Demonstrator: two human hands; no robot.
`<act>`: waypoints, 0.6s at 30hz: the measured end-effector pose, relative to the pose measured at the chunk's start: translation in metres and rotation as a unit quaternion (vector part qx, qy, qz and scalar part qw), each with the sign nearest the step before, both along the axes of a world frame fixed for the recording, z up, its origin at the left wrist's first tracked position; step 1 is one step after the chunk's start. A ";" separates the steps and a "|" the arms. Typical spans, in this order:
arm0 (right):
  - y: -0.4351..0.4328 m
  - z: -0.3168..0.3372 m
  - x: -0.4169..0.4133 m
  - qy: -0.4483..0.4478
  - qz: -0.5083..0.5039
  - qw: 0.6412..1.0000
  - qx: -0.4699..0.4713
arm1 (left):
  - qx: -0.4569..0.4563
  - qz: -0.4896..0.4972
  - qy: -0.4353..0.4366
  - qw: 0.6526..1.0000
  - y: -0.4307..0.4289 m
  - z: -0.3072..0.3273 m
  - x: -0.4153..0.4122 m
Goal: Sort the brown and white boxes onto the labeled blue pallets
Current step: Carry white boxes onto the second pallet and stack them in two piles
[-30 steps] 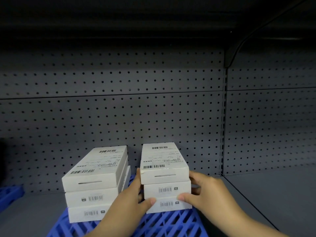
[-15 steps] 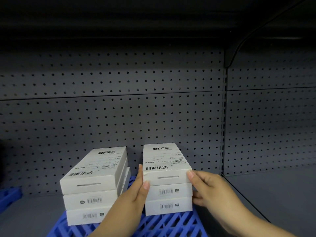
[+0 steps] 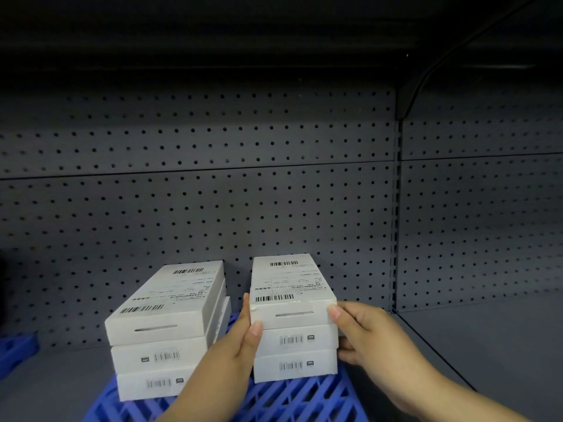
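Two stacks of white boxes, three high each, stand on a blue pallet (image 3: 298,400) on a grey shelf. The right stack's top white box (image 3: 289,287) carries barcode labels and is held at both front corners. My left hand (image 3: 243,339) presses its left side, thumb on the front face. My right hand (image 3: 362,333) grips its right corner, with lower fingers against the two boxes beneath (image 3: 294,353). The left stack (image 3: 164,333) stands untouched, its top box turned slightly askew. No brown boxes are in view.
A grey pegboard wall (image 3: 198,214) backs the shelf. Another blue pallet's corner (image 3: 16,350) shows at the far left. A bare grey shelf surface (image 3: 493,345) stretches to the right, past a vertical upright (image 3: 396,239). A dark shelf overhangs above.
Both hands moved up from the lower boxes of the right stack to its top box. The right stack now sits more squarely aligned.
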State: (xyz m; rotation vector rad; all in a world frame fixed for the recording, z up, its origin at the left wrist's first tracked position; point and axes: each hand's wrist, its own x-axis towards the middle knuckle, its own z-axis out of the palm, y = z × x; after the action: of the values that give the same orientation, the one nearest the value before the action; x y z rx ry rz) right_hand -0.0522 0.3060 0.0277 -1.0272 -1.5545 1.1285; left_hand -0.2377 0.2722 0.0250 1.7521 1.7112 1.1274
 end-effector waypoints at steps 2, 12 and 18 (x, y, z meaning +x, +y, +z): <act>0.000 0.000 0.001 0.000 0.001 1.000 0.000 | 0.002 0.001 0.000 1.000 -0.001 0.000 0.001; -0.004 0.001 -0.001 -0.016 -0.002 1.000 0.013 | 0.008 -0.007 -0.012 1.000 0.001 -0.001 0.000; -0.007 0.001 -0.001 -0.043 -0.003 0.999 0.023 | 0.008 -0.014 -0.007 1.000 0.003 -0.005 -0.002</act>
State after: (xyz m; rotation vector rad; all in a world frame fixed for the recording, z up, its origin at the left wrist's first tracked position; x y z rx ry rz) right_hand -0.0536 0.2994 0.0284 -1.0601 -1.6362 1.0519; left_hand -0.2400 0.2756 0.0201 1.7686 1.6695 1.1415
